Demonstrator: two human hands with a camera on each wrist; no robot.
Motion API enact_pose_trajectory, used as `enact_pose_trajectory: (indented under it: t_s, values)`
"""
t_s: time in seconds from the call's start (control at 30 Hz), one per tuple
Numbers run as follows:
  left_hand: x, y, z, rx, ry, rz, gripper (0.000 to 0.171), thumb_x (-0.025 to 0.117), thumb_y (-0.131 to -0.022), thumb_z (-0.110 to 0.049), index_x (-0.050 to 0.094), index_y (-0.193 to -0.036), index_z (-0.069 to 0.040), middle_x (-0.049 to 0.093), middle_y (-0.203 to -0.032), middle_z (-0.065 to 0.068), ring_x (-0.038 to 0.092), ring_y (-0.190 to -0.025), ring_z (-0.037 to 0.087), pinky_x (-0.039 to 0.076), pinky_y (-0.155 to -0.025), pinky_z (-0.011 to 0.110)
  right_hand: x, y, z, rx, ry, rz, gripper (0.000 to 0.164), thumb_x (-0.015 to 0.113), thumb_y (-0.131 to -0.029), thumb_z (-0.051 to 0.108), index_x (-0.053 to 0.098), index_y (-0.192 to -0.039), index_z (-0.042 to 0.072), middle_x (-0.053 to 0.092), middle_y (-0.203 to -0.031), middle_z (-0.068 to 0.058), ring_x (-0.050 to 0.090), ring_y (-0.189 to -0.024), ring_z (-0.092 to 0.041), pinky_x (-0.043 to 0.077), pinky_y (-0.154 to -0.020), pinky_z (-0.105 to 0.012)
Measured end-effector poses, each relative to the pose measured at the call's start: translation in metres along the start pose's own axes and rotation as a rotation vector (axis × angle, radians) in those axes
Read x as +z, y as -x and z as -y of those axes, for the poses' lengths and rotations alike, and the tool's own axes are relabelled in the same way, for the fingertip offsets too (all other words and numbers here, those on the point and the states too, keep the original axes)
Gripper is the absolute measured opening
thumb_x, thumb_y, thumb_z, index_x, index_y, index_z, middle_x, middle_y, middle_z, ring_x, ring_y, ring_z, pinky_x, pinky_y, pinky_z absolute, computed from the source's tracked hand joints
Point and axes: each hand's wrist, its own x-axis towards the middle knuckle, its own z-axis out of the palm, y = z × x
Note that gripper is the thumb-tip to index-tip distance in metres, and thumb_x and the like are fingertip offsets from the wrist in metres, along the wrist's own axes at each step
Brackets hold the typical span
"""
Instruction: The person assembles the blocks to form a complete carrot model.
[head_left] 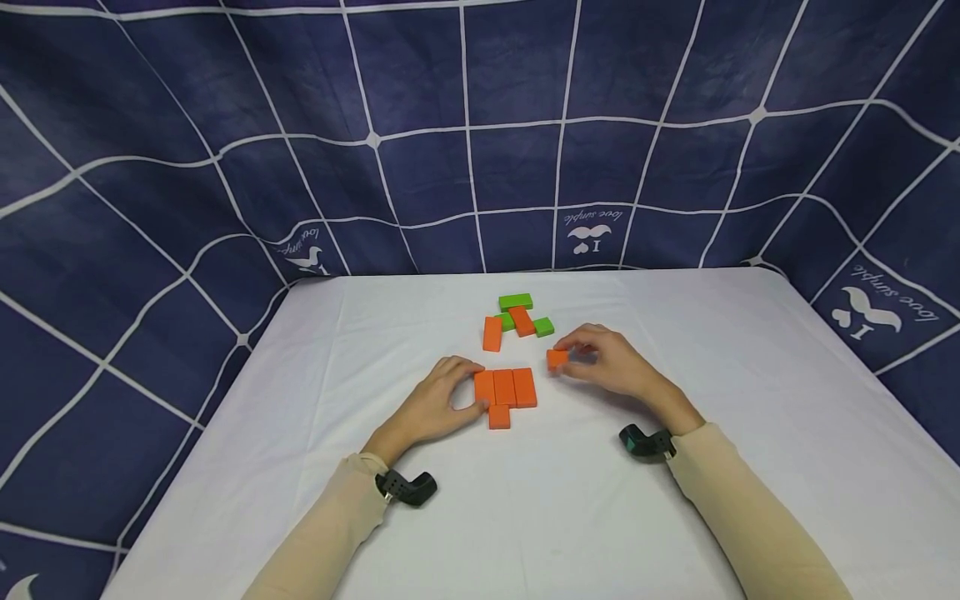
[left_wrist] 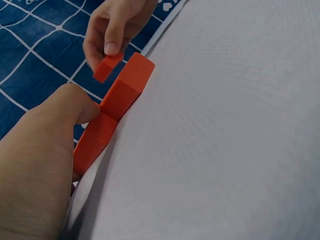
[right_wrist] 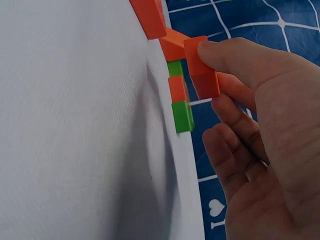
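Three orange rectangular blocks (head_left: 504, 388) lie side by side on the white cloth, with a smaller orange block (head_left: 499, 417) against their near edge. My left hand (head_left: 437, 403) holds the leftmost block, index finger at its far end and thumb at its near end. To the right of the row, my right hand (head_left: 603, 360) pinches a small orange block (right_wrist: 202, 70) between thumb and index finger, raised off the cloth. In the right wrist view the other fingers curve loosely below that block.
Beyond the row lie an upright-lying orange block (head_left: 492, 333), a slanted orange block (head_left: 521, 321), a long green block (head_left: 515, 302) and small green pieces, one being a green block (head_left: 543, 327). A dark blue gridded cloth (head_left: 420, 175) hangs behind the white-covered table (head_left: 570, 517).
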Motion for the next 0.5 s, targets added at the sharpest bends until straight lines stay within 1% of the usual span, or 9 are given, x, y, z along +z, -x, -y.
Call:
enact_pose_trajectory:
  t_s: [0.27, 0.4, 0.5]
  values:
    - [0.0, -0.001, 0.0, -0.001, -0.006, -0.002, 0.055, 0.072, -0.091, -0.043, 0.061, -0.137, -0.016, 0.058, -0.136, -0.001, 0.049, -0.133, 0.018, 0.045, -0.114, 0.043, 0.003, -0.003, 0.013, -0.04, -0.052, 0.048, 0.031, 0.082, -0.087, 0.017, 0.074, -0.116, 0.013, 0.071, -0.111, 0.001, 0.065, -0.104, -0.022, 0.055, -0.097, -0.044]
    - [0.001, -0.001, 0.001, 0.004, -0.006, -0.003, 0.054, 0.072, -0.091, -0.043, 0.061, -0.137, -0.016, 0.058, -0.136, 0.0, 0.05, -0.132, 0.018, 0.045, -0.113, 0.043, 0.006, -0.004, 0.02, -0.027, -0.054, 0.086, 0.029, 0.081, -0.087, 0.018, 0.074, -0.115, 0.016, 0.07, -0.111, 0.004, 0.064, -0.103, -0.021, 0.055, -0.096, -0.042]
    - [0.001, 0.0, 0.001, 0.003, -0.007, -0.003, 0.054, 0.072, -0.091, -0.043, 0.061, -0.137, -0.016, 0.058, -0.135, -0.001, 0.05, -0.132, 0.018, 0.045, -0.113, 0.043, 0.01, -0.004, 0.023, -0.016, -0.05, 0.118, 0.028, 0.082, -0.087, 0.021, 0.073, -0.114, 0.019, 0.069, -0.109, 0.007, 0.063, -0.102, -0.017, 0.054, -0.094, -0.039]
